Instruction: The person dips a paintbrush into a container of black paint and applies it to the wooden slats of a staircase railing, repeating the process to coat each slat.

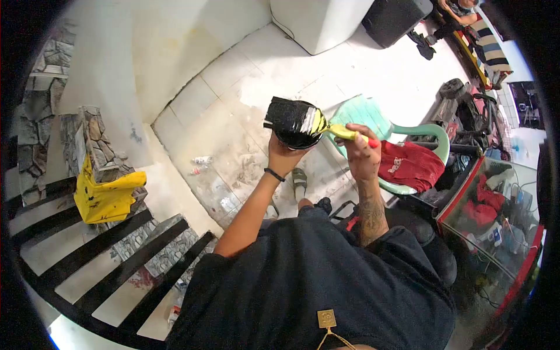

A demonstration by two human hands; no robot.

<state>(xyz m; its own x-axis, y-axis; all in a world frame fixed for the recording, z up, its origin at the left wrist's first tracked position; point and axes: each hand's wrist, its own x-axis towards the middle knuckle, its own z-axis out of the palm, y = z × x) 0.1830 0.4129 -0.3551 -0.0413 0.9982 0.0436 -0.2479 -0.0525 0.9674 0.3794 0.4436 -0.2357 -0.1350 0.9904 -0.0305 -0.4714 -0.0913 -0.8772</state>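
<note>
My left hand [286, 156] is wrapped round a round black container [298, 142] from below, holding it up in front of me. My right hand [364, 153] grips the yellow handle of a wide paintbrush [345, 132]. The brush lies across the top of the container, its broad end dark and pointing left. Streaks of black cover part of its white and yellow neck. Whether the bristles touch what is inside cannot be seen. Dark smudges mark the fingers of my right hand.
A green plastic chair [364, 114] with a red cloth [411, 166] stands ahead right. A glass case [490, 221] is at right. At left, a yellow bag [108, 195] hangs by black metal bars [99, 251]. Another person [458, 14] sits at the far right.
</note>
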